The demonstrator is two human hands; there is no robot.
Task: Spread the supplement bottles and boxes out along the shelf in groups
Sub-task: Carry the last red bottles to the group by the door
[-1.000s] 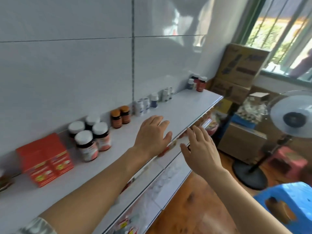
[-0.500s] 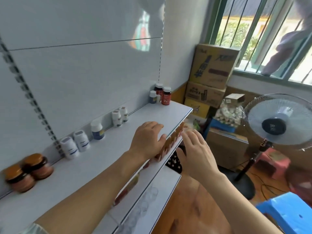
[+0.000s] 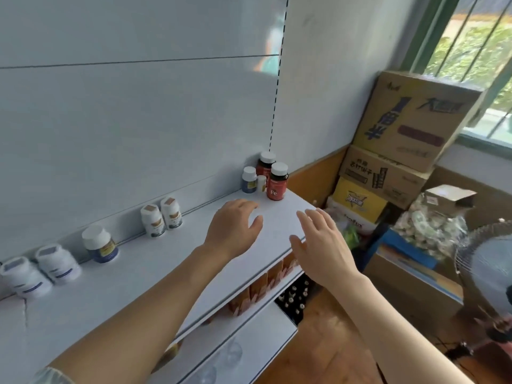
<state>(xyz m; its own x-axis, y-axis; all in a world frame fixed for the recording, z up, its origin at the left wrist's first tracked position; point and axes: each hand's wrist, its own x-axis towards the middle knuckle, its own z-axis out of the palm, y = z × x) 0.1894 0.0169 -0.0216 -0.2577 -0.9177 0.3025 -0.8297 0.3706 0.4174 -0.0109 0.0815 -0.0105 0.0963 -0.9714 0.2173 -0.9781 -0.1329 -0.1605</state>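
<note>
We reach over a white shelf [image 3: 144, 275] that runs along a pale panelled wall [image 3: 133, 112]. Our left hand [image 3: 234, 230] hovers above the shelf's far end, fingers loosely bent and holding nothing. Our right hand [image 3: 322, 246] floats at the shelf's front edge, fingers straight and spread, also holding nothing.

The bottles stand in groups against the wall. At the far corner are two red bottles [image 3: 273, 176] with a small blue one and a tiny white one just beside them. Well apart from these, a pair of white bottles [image 3: 160, 218] stands side by side. Nearer us sits a lone blue bottle [image 3: 99, 245], then two more white bottles [image 3: 41, 268] at the left edge.

Below the shelf, orange packets [image 3: 266, 284] line a lower level. Past the shelf's end, cardboard boxes [image 3: 401, 139] are stacked under a barred window [image 3: 476, 45], a fan [image 3: 487, 273] stands at the right, and the floor [image 3: 327, 350] is wood.
</note>
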